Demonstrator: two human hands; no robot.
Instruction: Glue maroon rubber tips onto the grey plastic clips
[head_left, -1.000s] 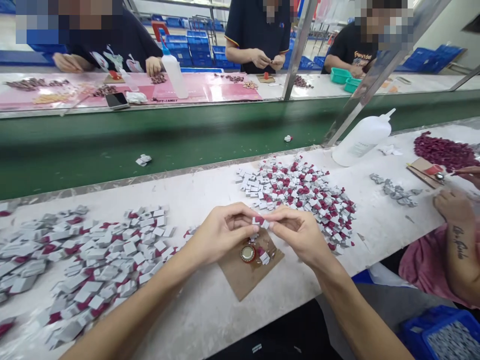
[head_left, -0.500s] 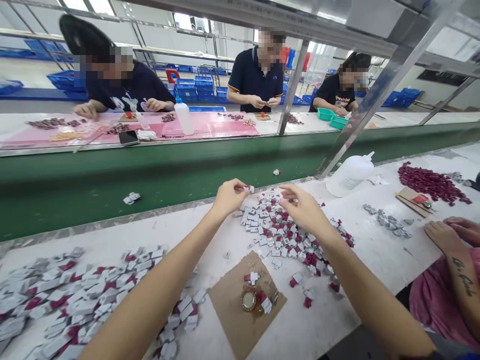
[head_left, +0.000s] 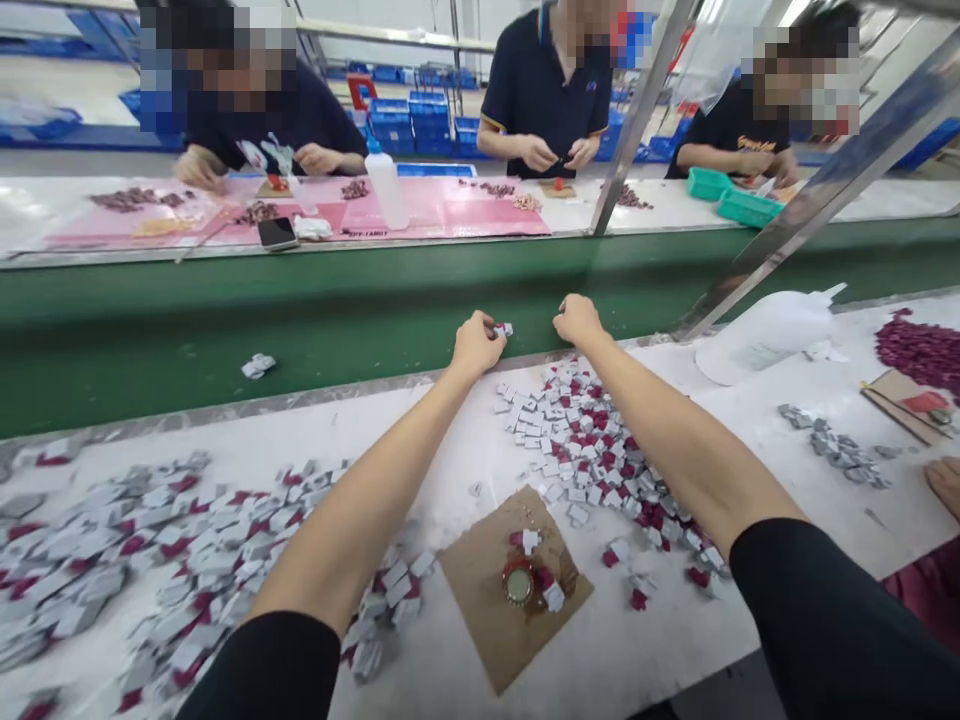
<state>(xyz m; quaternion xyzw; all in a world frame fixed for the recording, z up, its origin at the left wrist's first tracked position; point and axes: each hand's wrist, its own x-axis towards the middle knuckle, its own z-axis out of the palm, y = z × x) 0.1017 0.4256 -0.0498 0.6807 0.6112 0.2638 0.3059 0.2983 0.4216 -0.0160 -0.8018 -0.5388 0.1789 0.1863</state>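
My left hand is over the near edge of the green belt, its fingers closed on a small white and dark red piece. To its right, my right hand reaches over the belt with curled fingers; whatever they hold, if anything, is hidden. Below my hands lies a pile of white and dark red pieces on the white table. Nearer to me is a brown cardboard square bearing a bottle cap and two pieces.
A larger pile of pieces spreads at the left. One clump rests on the belt. A white bottle lies near a slanted metal post. Three people work across the belt; another person's hand is at the right edge.
Both hands have moved forward onto the belt, my left still with its piece. The right fingers, apart before, are now curled. The small clump on the belt near them no longer shows. The view has shifted.
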